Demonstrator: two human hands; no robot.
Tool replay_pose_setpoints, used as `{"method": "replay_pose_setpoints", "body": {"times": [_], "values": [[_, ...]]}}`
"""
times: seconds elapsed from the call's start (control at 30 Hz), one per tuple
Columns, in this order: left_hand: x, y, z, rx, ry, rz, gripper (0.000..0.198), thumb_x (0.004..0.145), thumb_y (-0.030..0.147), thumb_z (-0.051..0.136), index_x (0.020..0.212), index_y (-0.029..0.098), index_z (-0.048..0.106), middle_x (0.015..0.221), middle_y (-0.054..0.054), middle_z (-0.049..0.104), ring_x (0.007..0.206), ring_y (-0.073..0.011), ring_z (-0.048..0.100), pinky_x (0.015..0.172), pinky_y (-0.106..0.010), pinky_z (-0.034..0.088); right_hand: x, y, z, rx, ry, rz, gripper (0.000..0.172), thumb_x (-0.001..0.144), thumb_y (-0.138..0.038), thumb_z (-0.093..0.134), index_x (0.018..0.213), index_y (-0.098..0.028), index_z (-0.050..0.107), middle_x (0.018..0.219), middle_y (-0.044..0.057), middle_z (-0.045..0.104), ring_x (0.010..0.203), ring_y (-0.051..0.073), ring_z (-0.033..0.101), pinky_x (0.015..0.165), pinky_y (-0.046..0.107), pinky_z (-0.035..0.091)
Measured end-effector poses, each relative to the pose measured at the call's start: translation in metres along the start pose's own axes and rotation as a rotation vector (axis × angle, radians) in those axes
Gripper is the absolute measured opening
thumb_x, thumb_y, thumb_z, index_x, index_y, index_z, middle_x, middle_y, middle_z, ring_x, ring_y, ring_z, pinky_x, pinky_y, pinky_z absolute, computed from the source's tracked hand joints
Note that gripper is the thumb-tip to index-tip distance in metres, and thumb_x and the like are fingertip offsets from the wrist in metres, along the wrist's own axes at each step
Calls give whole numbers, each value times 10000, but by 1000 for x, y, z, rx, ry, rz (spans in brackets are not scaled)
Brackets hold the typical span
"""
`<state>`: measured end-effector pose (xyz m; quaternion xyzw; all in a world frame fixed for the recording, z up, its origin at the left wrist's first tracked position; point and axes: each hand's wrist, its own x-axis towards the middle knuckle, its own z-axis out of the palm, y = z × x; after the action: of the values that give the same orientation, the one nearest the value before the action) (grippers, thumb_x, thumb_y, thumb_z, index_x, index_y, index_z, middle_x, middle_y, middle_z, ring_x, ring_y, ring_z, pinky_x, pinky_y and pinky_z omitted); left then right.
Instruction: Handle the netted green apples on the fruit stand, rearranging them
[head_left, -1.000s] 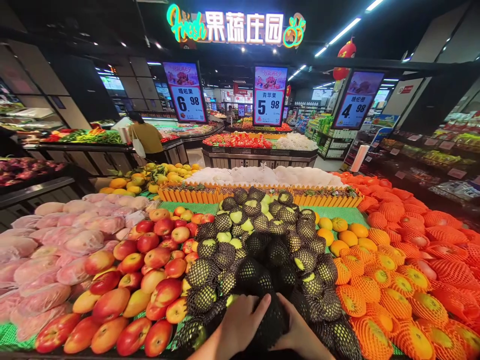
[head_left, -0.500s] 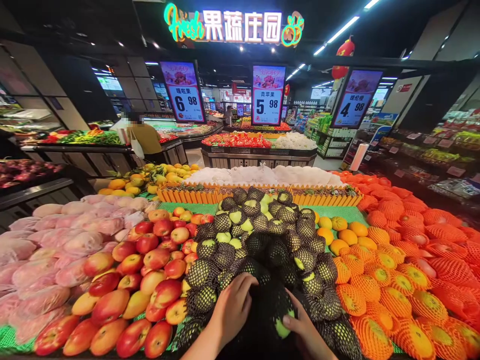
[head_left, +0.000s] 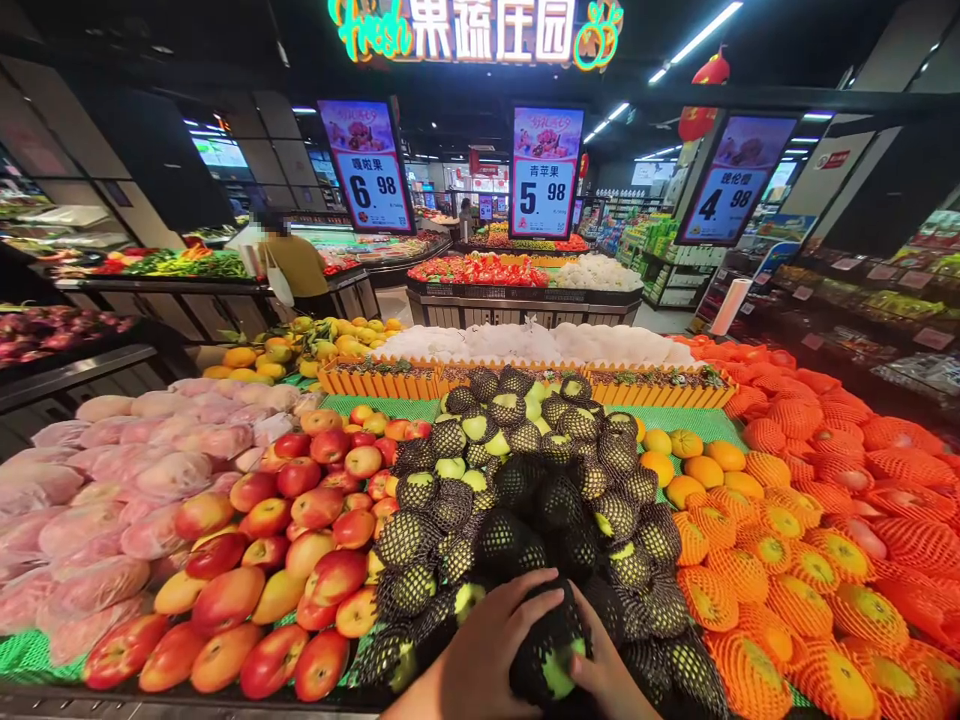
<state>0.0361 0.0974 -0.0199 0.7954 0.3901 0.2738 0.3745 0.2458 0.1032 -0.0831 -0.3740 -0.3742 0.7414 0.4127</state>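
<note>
A green apple in a black foam net is between my two hands at the front of the pile. My right hand grips it from the right, the thumb on its bare green skin. From the left, my left hand curls its fingers over the net on top. Around them lie more net-wrapped green apples, stacked up toward the back. Dark shadow covers the apples just beyond my fingers, so their outlines are hard to make out.
Red apples and pink-wrapped fruit lie to the left. On the right are oranges, many in orange nets. White-wrapped fruit sits behind a low orange fence. A person stands at another counter.
My left hand has moved right, from the neighbouring apples onto the apple held by my right hand. The view has shifted slightly, with the overhead sign now higher.
</note>
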Motion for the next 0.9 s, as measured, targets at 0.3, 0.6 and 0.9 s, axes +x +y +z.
{"method": "replay_pose_setpoints", "body": {"times": [0.3,0.6,0.9], "values": [[1,-25,-35,-13,346,-145,984,499,241,873,1429,213,552,1472,-165,556,1367,-416,502,1184,-526,369,4,-45,9,-72,-269,27,751,768,-739,698,1342,-261,623,1341,145,658,1223,348,600,953,467,473],[40,-82,-109,195,877,-282,945,700,372,817,1480,190,315,1455,-165,498,1337,-330,524,1159,-505,399,23,-49,-4,-98,-403,40,759,784,-734,683,1378,-276,573,1340,169,671,1191,343,632,962,471,440],[151,-150,-184,155,1145,-313,841,668,366,851,1321,167,360,1347,-137,496,1255,-260,527,1121,-399,411,42,-46,-17,-19,-359,-2,686,802,-694,682,1342,-276,622,1275,149,704,1137,314,650,925,423,463]]}}
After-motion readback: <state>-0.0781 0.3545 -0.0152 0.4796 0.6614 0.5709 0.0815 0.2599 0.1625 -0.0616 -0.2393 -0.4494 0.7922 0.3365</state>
